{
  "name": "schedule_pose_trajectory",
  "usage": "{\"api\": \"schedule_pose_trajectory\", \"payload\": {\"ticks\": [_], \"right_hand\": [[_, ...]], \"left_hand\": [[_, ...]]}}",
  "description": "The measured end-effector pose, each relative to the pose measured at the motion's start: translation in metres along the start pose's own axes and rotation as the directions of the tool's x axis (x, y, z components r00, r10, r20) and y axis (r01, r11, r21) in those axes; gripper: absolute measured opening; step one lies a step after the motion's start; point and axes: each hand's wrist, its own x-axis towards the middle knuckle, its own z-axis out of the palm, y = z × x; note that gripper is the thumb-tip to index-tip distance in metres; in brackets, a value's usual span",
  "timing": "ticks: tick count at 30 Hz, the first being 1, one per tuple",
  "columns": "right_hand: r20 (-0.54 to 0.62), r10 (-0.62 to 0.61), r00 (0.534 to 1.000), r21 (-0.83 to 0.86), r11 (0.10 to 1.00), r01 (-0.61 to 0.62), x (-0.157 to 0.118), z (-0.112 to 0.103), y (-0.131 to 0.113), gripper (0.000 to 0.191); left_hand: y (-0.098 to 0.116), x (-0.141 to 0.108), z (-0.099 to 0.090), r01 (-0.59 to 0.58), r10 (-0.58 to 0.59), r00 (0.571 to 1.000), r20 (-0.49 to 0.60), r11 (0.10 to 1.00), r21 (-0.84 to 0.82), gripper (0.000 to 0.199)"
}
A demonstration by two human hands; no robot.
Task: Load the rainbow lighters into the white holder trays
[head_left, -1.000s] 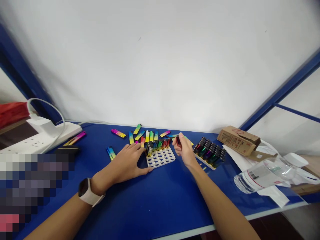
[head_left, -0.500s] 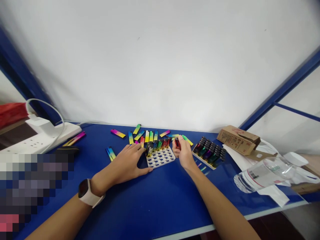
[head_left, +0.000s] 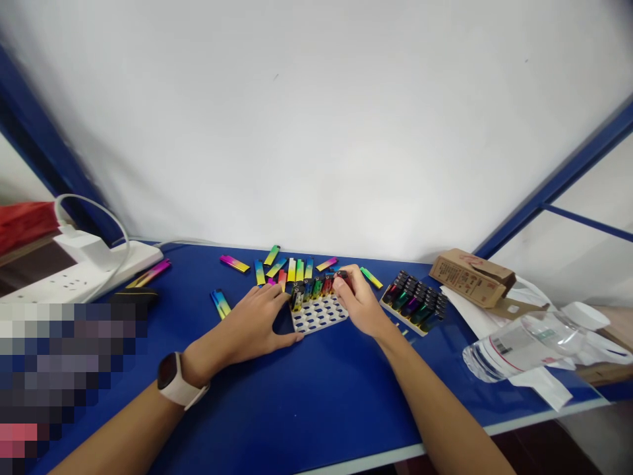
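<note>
A blue table (head_left: 297,422) meets a pale wall (head_left: 316,132). Towards its front right corner a bottle (head_left: 519,346) lies on its side. The left hand (head_left: 252,320), half open and gripping nothing visible, rests palm down by the white holed tray's (head_left: 321,326) left edge, probably to steady it. The right hand (head_left: 363,307) is closed round a dark-topped lighter (head_left: 342,274) at the tray's far right corner, seemingly upright to suit the holes. Lighters (head_left: 317,287) stand along its far edge; loose lighters (head_left: 234,264) lie towards the table's back edge, within reach.
</note>
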Motion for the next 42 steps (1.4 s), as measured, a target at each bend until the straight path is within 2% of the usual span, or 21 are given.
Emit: {"api": "schedule_pose_trajectory", "payload": {"ticks": [5, 8, 13, 19, 25, 29, 42], "right_hand": [[0.054, -0.202, 0.978, -0.211, 0.955, 0.209, -0.002, -0.004, -0.021, 0.019], [0.074, -0.282, 0.957, -0.221, 0.931, 0.291, -0.002, -0.004, -0.028, 0.017], [0.092, -0.250, 0.964, -0.157, 0.952, 0.262, -0.003, 0.002, -0.017, 0.021], [0.095, -0.198, 0.976, -0.194, 0.958, 0.213, -0.006, 0.013, 0.000, 0.033], [-0.033, -0.305, 0.952, -0.245, 0.925, 0.289, -0.005, 0.013, 0.000, 0.026], [0.001, -0.391, 0.920, -0.298, 0.879, 0.373, -0.003, 0.010, -0.003, 0.008], [0.079, -0.523, 0.849, -0.332, 0.789, 0.517, -0.003, 0.009, -0.010, 0.015]], "left_hand": [[0.005, -0.001, -0.002, 0.010, -0.009, 0.999, 0.039, 1.000, -0.009, 0.062], [0.006, -0.001, -0.002, 0.019, -0.018, 0.999, 0.037, 1.000, -0.018, 0.059], [0.005, -0.002, 0.000, 0.014, -0.013, 1.000, 0.012, 1.000, -0.027, 0.061], [0.005, -0.002, 0.000, 0.014, -0.014, 1.000, 0.021, 0.999, -0.032, 0.058], [0.005, -0.002, 0.002, 0.016, -0.016, 0.999, 0.038, 1.000, -0.006, 0.063], [0.005, -0.002, 0.001, 0.003, -0.003, 0.999, 0.039, 1.000, -0.010, 0.062], [0.006, -0.002, -0.001, 0.013, -0.013, 0.998, 0.065, 1.000, -0.001, 0.064]]}}
